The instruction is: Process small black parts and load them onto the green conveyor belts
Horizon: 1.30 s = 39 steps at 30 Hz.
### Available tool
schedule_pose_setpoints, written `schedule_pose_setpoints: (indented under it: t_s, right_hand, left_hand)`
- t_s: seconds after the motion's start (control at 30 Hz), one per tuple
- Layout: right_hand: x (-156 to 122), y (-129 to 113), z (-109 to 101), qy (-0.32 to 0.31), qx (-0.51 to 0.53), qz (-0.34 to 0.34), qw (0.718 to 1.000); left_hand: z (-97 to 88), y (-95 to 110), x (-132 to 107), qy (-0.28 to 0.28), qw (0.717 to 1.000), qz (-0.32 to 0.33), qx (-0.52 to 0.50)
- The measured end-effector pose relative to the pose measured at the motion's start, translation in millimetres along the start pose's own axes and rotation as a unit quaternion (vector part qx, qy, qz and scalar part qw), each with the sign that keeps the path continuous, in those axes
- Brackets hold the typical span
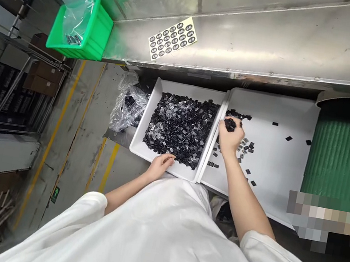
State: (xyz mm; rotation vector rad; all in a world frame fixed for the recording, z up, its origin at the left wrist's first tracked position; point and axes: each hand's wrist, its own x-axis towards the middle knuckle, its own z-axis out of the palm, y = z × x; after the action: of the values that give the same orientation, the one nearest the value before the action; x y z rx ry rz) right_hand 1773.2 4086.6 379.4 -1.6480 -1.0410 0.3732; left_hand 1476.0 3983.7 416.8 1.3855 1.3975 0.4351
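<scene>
My right hand (231,136) is closed around a clump of small black plastic pieces (230,124), over the left side of a white tray (277,167). Loose pieces (245,147) lie scattered below and around this hand. A second white tray (142,136), set against the first on its left, holds a heap of the same small black pieces (180,127), some with shiny faces. At its front rim rests my left hand (160,167), fingers curled together at the edge of the heap. Whatever sits between those fingertips, if anything, is too small to make out.
A green bin (99,34) with a clear bag stands on the metal ledge (260,47), near a sheet of oval stickers (173,39). Left of the trays lies a plastic bag (128,107) of dark pieces. A green ribbed surface (345,161) borders the right tray.
</scene>
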Motion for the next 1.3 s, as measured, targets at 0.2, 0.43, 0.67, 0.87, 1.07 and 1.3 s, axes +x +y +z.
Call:
schedule_pose_setpoints:
  t_s: [0.2,0.43,0.67,0.87,1.07,1.3]
  right_hand:
    - [33,-54,12,-0.149,0.083,-0.122,0.978]
    - [95,87,-34,0.115,-0.149,0.037,0.981]
    - [58,126,7,-0.013,-0.167,-0.021,0.986]
    - [9,106,5,-0.2,-0.114,-0.13,0.965]
    - [-58,101,-48,-0.315,-0.139,-0.221,0.913]
    - [-92,102,-62,-0.341,-0.196,-0.281,0.875]
  left_hand:
    - [-0.4,7,18,0.001,0.999,0.032,-0.007]
    - [-24.4,-15,9,0.068,0.997,-0.011,-0.033]
    - [-39.0,-28,-11,0.105,0.993,-0.049,0.019]
    - [-35.3,-27,-4,0.099,0.991,-0.061,0.061]
    - [-33.9,-33,3,0.112,0.991,-0.061,0.042]
    - [-38.9,-31,8,0.084,0.992,-0.075,0.064]
